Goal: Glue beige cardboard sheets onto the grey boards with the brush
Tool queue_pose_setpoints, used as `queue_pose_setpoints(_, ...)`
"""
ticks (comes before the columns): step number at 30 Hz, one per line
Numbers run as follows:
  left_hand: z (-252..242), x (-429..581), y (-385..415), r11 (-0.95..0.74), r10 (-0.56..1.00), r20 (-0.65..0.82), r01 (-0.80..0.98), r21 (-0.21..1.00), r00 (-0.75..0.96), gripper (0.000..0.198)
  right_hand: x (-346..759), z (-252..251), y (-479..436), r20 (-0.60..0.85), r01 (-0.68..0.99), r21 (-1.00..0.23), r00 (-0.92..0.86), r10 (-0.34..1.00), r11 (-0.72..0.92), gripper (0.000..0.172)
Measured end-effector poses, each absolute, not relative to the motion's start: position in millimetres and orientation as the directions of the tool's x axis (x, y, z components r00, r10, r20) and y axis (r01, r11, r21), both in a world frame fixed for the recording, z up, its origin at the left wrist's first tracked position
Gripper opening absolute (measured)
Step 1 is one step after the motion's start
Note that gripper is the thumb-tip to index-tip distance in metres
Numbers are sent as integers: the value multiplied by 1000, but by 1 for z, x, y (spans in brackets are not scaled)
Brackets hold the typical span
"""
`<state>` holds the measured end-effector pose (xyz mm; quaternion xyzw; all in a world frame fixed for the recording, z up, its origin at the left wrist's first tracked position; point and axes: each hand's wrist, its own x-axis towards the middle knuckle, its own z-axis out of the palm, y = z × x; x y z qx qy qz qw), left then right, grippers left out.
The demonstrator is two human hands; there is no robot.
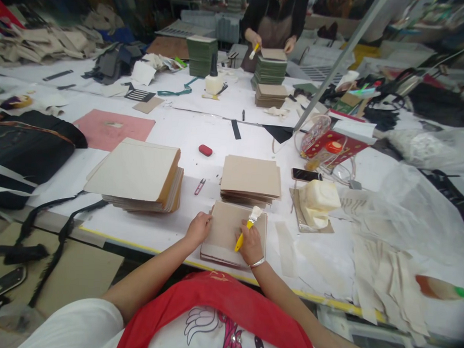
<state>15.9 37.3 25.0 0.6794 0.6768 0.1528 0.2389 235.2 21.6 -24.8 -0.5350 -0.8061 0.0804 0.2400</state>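
A low stack of beige cardboard sheets (226, 227) lies at the table's front edge, before my body. My left hand (199, 228) is closed at its left edge, fingertips pinching the cardboard there. In my right hand (251, 244) is a paintbrush (250, 226) with a yellow handle and pale bristles pointing away from me. That hand rests over the right part of the top sheet. Just behind stands another stack of beige cardboard (250, 175). A taller stack of larger boards (135, 168) sits to the left.
Pink thread snips (200, 186) and a red case (205, 150) lie between the stacks. On the right are a cut-open white plastic container (320, 197), a phone (306, 175) and fabric strips (384, 281). Across the table a person (275, 28) holds another brush over stacked boards.
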Motion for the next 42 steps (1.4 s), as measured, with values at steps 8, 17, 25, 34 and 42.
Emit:
queue_pose_setpoints(8, 29, 44, 49, -243, 957, -86, 928, 282, 277, 44, 236, -25, 21, 321, 837, -356, -308, 896, 416, 19)
queue_pose_setpoints(17, 36, 51, 51, -305, 931, -140, 928, 215, 338, 41, 240, -22, 21, 345, 820, -367, -319, 883, 439, 20)
queue_pose_setpoints(25, 22, 51, 31, -299, 943, -36, 891, 342, 330, 28, 246, -14, 22, 293, 814, -403, -319, 902, 419, 26)
queue_pose_setpoints(34, 4, 31, 44, 65, 997, -68, 797, 601, -30, 36, 243, -24, 14, 323, 843, -320, -332, 886, 433, 21)
queue_pose_setpoints(42, 15, 31, 47, 186, 981, -159, 783, 593, -112, 29, 245, -31, 19, 359, 813, -338, -355, 863, 474, 22)
